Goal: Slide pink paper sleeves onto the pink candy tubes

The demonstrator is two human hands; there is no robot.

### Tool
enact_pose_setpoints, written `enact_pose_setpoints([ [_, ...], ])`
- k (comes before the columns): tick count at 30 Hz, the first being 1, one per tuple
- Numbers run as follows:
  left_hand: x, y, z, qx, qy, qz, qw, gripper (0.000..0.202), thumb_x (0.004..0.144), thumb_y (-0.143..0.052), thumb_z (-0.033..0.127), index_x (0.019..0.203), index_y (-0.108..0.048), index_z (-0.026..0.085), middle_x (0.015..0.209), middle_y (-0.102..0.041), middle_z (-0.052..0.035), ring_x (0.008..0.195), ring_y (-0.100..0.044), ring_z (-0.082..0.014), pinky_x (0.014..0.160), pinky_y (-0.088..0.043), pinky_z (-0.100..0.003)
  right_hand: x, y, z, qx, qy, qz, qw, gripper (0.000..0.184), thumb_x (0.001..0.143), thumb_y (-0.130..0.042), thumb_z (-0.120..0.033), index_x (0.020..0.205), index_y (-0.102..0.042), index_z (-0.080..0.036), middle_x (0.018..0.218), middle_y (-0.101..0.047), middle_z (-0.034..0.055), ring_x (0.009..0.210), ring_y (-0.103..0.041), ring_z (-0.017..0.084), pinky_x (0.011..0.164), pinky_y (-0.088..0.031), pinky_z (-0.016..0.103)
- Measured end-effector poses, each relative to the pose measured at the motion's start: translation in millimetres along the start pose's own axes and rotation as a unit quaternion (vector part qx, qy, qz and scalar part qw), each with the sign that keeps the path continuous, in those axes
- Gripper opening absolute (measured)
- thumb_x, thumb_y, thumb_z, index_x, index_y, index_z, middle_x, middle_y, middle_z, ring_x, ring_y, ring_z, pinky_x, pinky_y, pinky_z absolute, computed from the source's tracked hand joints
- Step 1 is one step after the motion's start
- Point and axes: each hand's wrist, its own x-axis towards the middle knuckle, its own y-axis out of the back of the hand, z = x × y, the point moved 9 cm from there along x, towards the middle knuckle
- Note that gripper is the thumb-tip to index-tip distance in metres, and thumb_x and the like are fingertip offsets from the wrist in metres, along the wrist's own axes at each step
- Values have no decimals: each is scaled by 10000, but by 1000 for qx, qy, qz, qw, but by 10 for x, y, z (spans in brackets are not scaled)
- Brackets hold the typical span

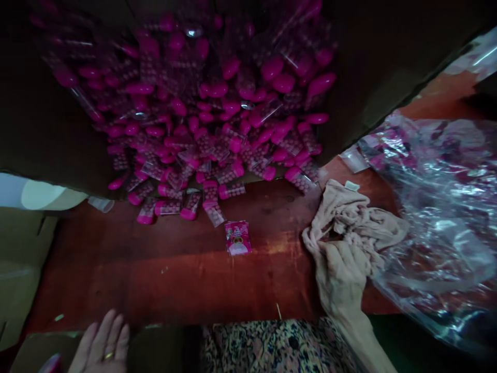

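Note:
My right hand (338,277) lies on the reddish-brown table (186,269), its fingers closed on the edge of a crumpled beige cloth (355,217). At the table's near edge my left hand (101,343) lies flat, fingers stretched out, a ring on one finger; it holds nothing. A small pink printed packet (237,237) lies alone on the table between the hands. Behind it a large heap of clear sachets with pink ends (202,114) spills out of a dark cardboard box.
A big crinkled clear plastic bag (438,217) with pink items inside covers the table's right side. Cardboard (23,259) stands at the left edge. My patterned clothing (272,344) shows at the bottom.

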Motion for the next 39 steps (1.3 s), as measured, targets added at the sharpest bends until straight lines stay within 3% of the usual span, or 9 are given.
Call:
enact_pose_setpoints([
  [4, -262, -705, -159, -52, 62, -96, 992, 295, 661, -656, 437, 825, -637, 193, 866, -719, -63, 920, -639, -246, 833, -487, -402, 103, 24, -5, 11, -55, 3, 998, 390, 929, -377, -317, 584, -515, -197, 595, -515, 55, 649, -432, 214, 624, -345, 341],
  [7, -479, -1315, -163, -74, 70, -189, 977, 235, 653, -716, 319, 797, -656, 143, 790, -723, -75, 764, -664, -184, 697, -513, -286, 157, 92, -239, 63, -120, 42, 990, 334, 895, -429, -412, 888, -606, -130, 956, -559, 159, 907, -453, 288, 759, -375, 421],
  [10, -561, -1616, -134, -77, 53, -231, 969, 207, 655, -722, 290, 778, -671, 131, 774, -727, -81, 717, -663, -165, 663, -506, -252, 210, -141, -823, 177, -47, -45, 982, 340, 878, -493, -357, 1120, -563, -129, 1046, -536, 154, 979, -434, 290, 798, -390, 434],
  [15, -527, -1694, -149, -69, 33, -251, 965, 171, 680, -705, 255, 799, -678, 135, 800, -726, -76, 722, -656, -157, 661, -496, -235, 214, -503, -1187, 220, -23, -150, 964, 107, 816, -604, -208, 762, -697, -204, 773, -584, 73, 785, -437, 238, 674, -384, 355],
  [22, -606, -1911, -123, 22, -16, -307, 951, 227, 724, -663, 348, 744, -709, 127, 702, -707, -67, 630, -608, -142, 585, -469, -220, 257, -289, -1139, 278, 8, -104, 955, 172, 848, -558, -175, 843, -724, -220, 800, -599, 72, 793, -450, 210, 663, -412, 314],
  [25, -696, -2101, -106, -25, 26, -342, 939, 147, 679, -711, 285, 719, -720, 144, 641, -694, -26, 617, -594, -122, 615, -473, -209, 266, -105, -1226, 365, 39, -69, 927, 213, 857, -529, -135, 947, -703, -217, 856, -619, 76, 836, -494, 199, 733, -449, 321],
  [28, -742, -2193, -121, -112, 100, -325, 934, 123, 619, -753, 232, 708, -720, 153, 652, -706, -16, 587, -587, -99, 594, -470, -192, 265, -139, -1128, 453, -70, -83, 885, 234, 824, -582, -156, 1049, -644, -177, 920, -631, 75, 838, -567, 177, 749, -479, 292],
  [32, -758, -2191, -95, -159, 115, -294, 935, 143, 533, -797, 205, 616, -698, 144, 581, -676, 6, 525, -567, -74, 563, -469, -175, 161, -353, -1128, 514, -197, -179, 815, 136, 826, -572, -219, 711, -625, -168, 622, -594, -10, 556, -541, 116, 532, -439, 211],
  [39, -668, -2125, -142, -171, 167, -283, 929, 180, 513, -817, 208, 577, -671, 124, 535, -642, 8, 479, -539, -65, 496, -452, -161, 254, -299, -1376, 522, -108, -209, 820, 347, 916, -406, -254, 590, -497, -182, 559, -449, -30, 492, -402, 89, 482, -327, 205],
])
